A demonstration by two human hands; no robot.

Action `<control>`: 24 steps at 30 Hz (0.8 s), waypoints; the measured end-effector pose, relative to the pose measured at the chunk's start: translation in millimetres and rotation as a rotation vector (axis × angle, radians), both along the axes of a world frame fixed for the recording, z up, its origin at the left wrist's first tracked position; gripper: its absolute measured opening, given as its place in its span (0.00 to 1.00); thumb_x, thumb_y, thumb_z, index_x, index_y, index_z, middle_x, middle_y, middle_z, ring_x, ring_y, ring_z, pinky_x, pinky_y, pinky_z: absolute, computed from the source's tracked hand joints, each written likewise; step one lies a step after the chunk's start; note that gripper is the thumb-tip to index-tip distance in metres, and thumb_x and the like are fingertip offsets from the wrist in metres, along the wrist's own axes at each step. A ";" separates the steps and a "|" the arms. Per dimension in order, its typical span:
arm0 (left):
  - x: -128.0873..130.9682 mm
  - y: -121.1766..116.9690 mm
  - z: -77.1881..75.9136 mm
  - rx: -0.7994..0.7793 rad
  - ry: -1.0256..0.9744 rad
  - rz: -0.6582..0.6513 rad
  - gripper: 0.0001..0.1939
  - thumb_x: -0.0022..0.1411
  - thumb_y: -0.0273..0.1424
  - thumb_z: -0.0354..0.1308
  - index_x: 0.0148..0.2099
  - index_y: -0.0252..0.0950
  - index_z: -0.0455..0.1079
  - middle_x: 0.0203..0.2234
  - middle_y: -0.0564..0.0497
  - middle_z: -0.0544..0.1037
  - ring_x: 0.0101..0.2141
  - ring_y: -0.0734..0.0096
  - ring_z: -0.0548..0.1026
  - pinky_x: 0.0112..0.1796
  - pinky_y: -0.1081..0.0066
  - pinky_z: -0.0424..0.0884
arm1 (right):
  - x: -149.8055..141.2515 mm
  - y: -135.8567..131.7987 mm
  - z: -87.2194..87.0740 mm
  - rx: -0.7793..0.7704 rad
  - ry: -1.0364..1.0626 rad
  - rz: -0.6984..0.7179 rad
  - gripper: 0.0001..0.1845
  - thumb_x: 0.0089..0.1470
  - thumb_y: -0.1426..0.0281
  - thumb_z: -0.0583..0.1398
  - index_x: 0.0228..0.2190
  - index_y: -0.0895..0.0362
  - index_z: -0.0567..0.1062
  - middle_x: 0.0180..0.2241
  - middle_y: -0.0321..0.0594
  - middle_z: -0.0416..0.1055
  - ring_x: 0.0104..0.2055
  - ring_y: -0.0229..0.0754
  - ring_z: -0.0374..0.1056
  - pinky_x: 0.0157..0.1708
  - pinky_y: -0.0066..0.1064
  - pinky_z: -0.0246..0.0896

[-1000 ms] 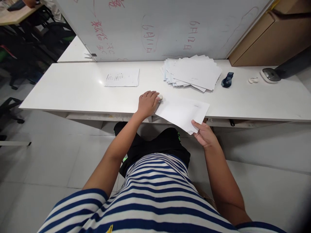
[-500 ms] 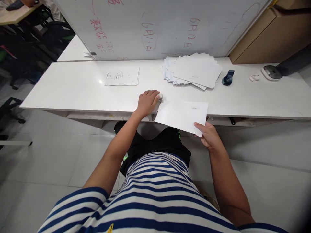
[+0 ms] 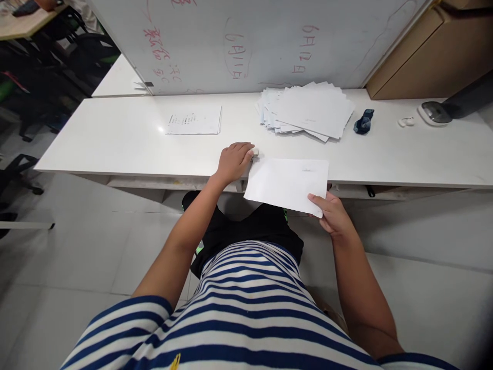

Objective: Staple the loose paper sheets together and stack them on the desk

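My left hand [image 3: 233, 163] rests on the table with its fingers curled over a small white stapler [image 3: 255, 152], most of which is hidden under the palm. Close against the stapler is the upper left corner of white paper sheets [image 3: 287, 182]. A faint printed mark shows near their upper right. My right hand [image 3: 334, 211] pinches the lower right corner of these sheets, thumb on top. The paper sticks out past the table's front edge, over my lap.
On the white table [image 3: 127, 149] lie a fanned paper stack [image 3: 311, 110], printed sheets [image 3: 194, 121], a dark blue tape dispenser [image 3: 364, 122], white earbuds [image 3: 406, 122] and a rounded case [image 3: 435, 113]. Behind stand a whiteboard [image 3: 269, 46] and a cardboard box [image 3: 419, 56].
The sheets have shifted slightly left at their near edge and lie a little differently by the stapler. Both hands keep their holds; the view has moved slightly.
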State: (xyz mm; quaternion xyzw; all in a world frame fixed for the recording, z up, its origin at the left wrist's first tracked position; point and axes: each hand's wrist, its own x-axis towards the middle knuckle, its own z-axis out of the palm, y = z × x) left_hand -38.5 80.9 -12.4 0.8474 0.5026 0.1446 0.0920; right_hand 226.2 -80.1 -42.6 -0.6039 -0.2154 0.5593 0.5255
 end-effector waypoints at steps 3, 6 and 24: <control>-0.1 0.0 -0.8 0.019 -0.002 -0.015 0.26 0.74 0.40 0.34 0.63 0.43 0.66 0.61 0.52 0.69 0.62 0.65 0.63 0.59 0.63 0.61 | -0.5 1.0 -1.3 -0.005 -0.010 0.004 0.21 0.36 0.66 0.73 0.35 0.57 0.78 0.32 0.39 0.78 0.23 0.36 0.67 0.11 0.23 0.59; 1.6 -1.7 -1.9 0.033 0.035 -0.003 0.25 0.74 0.40 0.35 0.63 0.43 0.65 0.62 0.53 0.68 0.64 0.64 0.61 0.60 0.61 0.59 | 0.6 0.9 -3.5 0.009 -0.016 0.025 0.21 0.37 0.65 0.73 0.36 0.57 0.78 0.33 0.39 0.79 0.23 0.37 0.68 0.12 0.23 0.59; 3.8 -2.6 -0.9 0.021 0.042 -0.010 0.25 0.73 0.39 0.36 0.65 0.48 0.64 0.61 0.53 0.70 0.62 0.59 0.63 0.61 0.53 0.55 | 4.7 2.5 -6.5 -0.002 -0.019 0.012 0.21 0.37 0.66 0.73 0.37 0.55 0.79 0.36 0.39 0.81 0.28 0.40 0.73 0.18 0.24 0.66</control>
